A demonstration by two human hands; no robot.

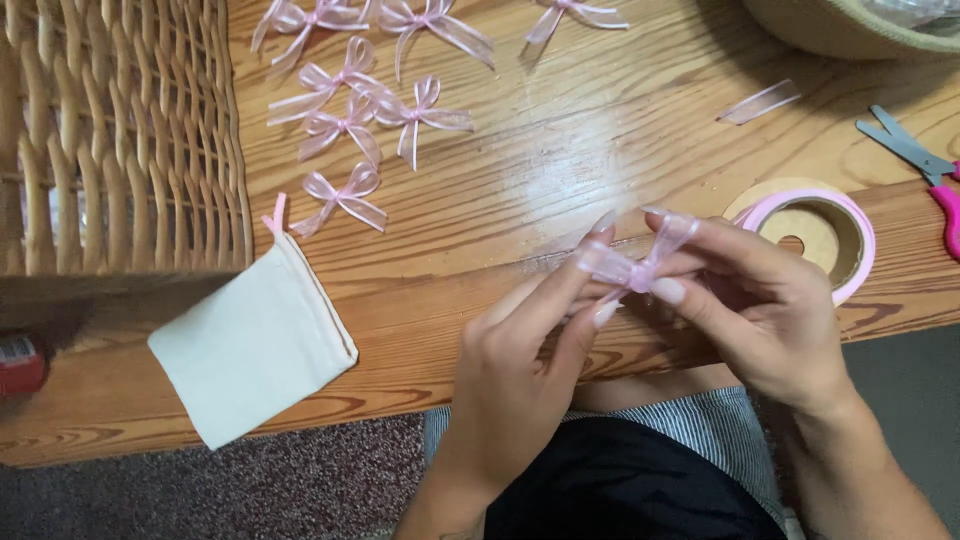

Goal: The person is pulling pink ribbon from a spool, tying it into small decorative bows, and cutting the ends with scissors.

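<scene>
Meanwhile both hands (640, 320) pinch a pink ribbon bow (640, 262), finished bows (345, 110) and ribbon spool (815, 235) nearby.

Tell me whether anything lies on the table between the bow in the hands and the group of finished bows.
Nothing visible does. The bow is pinched by the left hand and right hand; bare wooden table stretches to the finished bows.

Wooden table (560, 160) carries: pink ribbon bows (345, 110) (upper left), wicker basket (120, 130), cloth pouch (250, 345), ribbon spool (815, 230), scissors (915, 160), ribbon offcut (762, 101)
</scene>
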